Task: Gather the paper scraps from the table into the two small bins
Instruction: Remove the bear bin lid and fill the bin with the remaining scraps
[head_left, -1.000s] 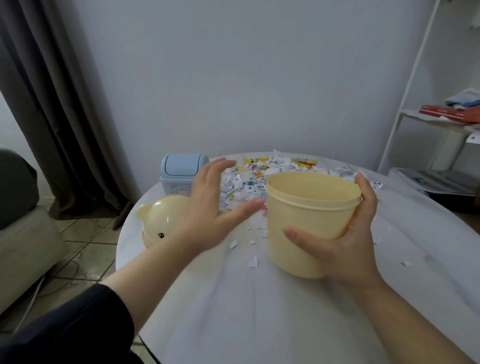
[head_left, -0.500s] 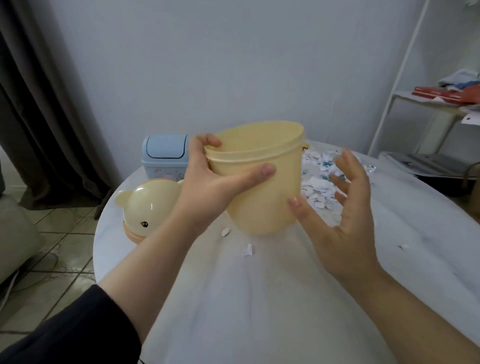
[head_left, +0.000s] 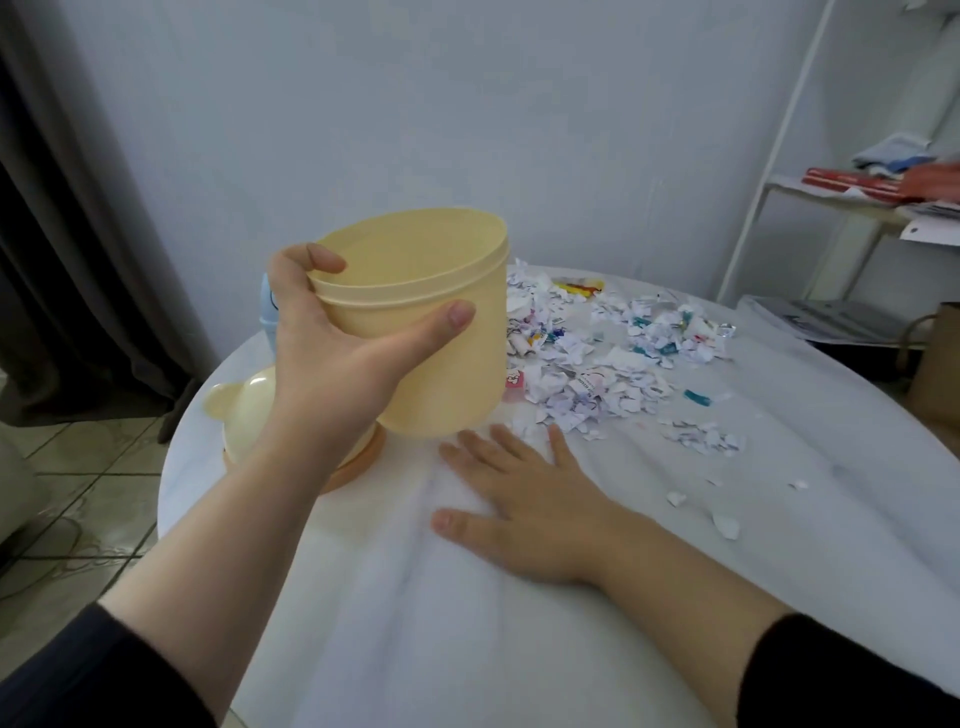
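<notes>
The bin (head_left: 441, 332) is a plain pale yellow inside and out, with no pattern. The domed lid (head_left: 244, 415) is a lighter cream, with an orange rim at its base. A sliver of the second bin (head_left: 266, 317) shows light blue. The paper scraps (head_left: 587, 374) are mostly white with faint lilac-grey print, flecked with teal, blue, yellow and red. The tabletop (head_left: 519, 649) is covered in plain white. The left sleeve (head_left: 78, 680) and right sleeve (head_left: 841, 670) are dark, near black. The wall (head_left: 519, 104) is pale blue-grey, the curtain (head_left: 62, 234) dark grey-brown, and the floor tiles (head_left: 88, 493) beige with a faint swirled pattern. The shelf (head_left: 810, 191) is white and carries a red book (head_left: 852, 182). The bag (head_left: 940, 364) is brown.
</notes>
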